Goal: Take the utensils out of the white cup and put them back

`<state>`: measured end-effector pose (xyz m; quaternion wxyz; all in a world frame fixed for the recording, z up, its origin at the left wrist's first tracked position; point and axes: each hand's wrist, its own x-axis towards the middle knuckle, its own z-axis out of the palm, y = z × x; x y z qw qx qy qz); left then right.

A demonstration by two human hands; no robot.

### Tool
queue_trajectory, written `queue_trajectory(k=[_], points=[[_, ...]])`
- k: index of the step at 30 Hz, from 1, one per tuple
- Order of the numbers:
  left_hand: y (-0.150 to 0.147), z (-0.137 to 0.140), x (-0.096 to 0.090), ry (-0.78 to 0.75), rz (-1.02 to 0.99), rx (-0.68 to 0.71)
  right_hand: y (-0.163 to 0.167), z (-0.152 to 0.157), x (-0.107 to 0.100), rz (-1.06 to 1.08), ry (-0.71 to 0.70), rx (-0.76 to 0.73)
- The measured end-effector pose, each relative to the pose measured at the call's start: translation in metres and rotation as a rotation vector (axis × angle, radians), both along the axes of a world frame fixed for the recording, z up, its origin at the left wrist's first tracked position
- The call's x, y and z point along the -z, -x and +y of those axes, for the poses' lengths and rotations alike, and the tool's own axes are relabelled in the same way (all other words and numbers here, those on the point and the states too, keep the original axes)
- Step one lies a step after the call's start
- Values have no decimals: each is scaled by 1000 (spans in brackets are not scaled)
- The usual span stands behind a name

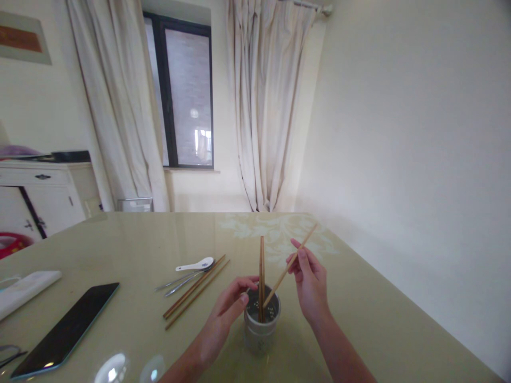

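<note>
A grey metal utensil holder (260,335) with small holes inside stands on the table in front of me. Brown chopsticks (261,266) rise upright out of it. My left hand (233,300) is closed round the holder's left rim. In my right hand (309,279), a lighter chopstick (286,270) is pinched between thumb and fingers; it slants down leftward with its lower end inside the holder's mouth. Left of the holder lie several loose chopsticks (195,287), a white ceramic spoon (195,264) and thin metal utensils (184,282), partly under the spoon.
The glossy table (383,324) runs close to the wall on the right. A dark tablet-like device (69,327) and a white object (27,292) lie at the left. Farther back are a white cabinet (51,194), a window and curtains (275,106).
</note>
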<state>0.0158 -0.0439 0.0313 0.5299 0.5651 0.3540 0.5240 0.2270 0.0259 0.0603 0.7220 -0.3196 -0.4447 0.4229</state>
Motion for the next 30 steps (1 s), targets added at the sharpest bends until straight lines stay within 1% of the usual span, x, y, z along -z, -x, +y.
queue_trajectory(k=[6,11,14,18,22,26,28,30], points=[[-2,-2,-6,10,8,-8,15,-7,7,-231,15,-39],[-3,-2,-6,6,-10,8,20,-8,10,-393,55,-110],[-2,-2,-5,-3,2,8,21,-8,12,-473,45,-173],[0,-1,-2,-20,51,-7,21,-9,13,-466,28,-260],[0,-2,2,-48,96,-12,20,-9,13,-407,41,-284],[3,-3,-4,-59,129,-25,19,-9,15,-441,53,-292],[12,2,-9,-78,179,-90,20,-8,17,-462,56,-293],[26,13,-10,-107,296,-209,20,-8,19,-459,60,-287]])
